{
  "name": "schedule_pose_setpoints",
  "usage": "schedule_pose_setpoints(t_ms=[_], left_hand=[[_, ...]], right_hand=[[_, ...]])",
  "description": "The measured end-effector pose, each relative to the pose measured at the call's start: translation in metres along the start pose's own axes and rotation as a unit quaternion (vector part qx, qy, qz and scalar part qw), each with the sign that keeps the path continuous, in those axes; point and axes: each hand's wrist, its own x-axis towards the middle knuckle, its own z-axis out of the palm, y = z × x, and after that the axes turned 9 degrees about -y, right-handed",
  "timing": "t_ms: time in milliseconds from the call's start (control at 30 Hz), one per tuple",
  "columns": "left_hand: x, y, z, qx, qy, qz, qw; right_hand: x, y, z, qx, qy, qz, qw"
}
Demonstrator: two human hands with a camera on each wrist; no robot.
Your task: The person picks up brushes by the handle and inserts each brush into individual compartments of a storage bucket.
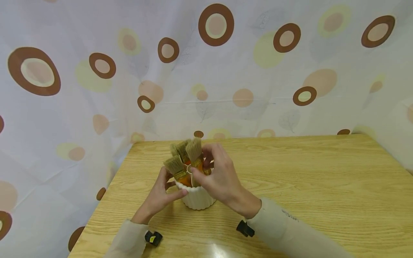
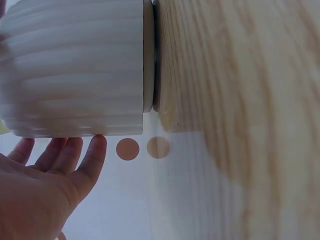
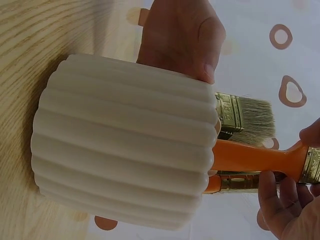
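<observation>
A white ribbed pot (image 1: 199, 199) stands on the table with several paintbrushes in it, bristles up. My left hand (image 1: 161, 197) steadies the pot from the left, its thumb near the front rim. In the left wrist view the fingertips touch the ribbed wall. With my right hand (image 1: 222, 179) I hold one paintbrush (image 1: 194, 149) near its metal band. The right wrist view shows its orange handle (image 3: 252, 157) partly out of the pot, its lower end hidden inside. Another paintbrush (image 1: 174, 165) leans toward the left rim; others stand behind.
The wooden table (image 1: 306, 179) reaches out widely to the right of the pot. Behind it and on the left hangs a pale curtain (image 1: 180, 82) with brown and yellow rounds. Black straps sit at both sleeves.
</observation>
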Motion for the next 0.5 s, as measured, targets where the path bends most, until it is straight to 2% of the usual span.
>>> schedule_pose_setpoints(t_ms=[300, 500], left_hand=[[0.0, 0.0, 0.001, 0.004, 0.002, 0.002, 1.0], [0.0, 0.0, 0.0, -0.001, -0.004, 0.007, 1.0]], right_hand=[[-0.006, 0.002, 0.003, -0.013, 0.007, 0.028, 0.999], [-0.012, 0.005, 0.007, -0.032, 0.014, 0.018, 0.999]])
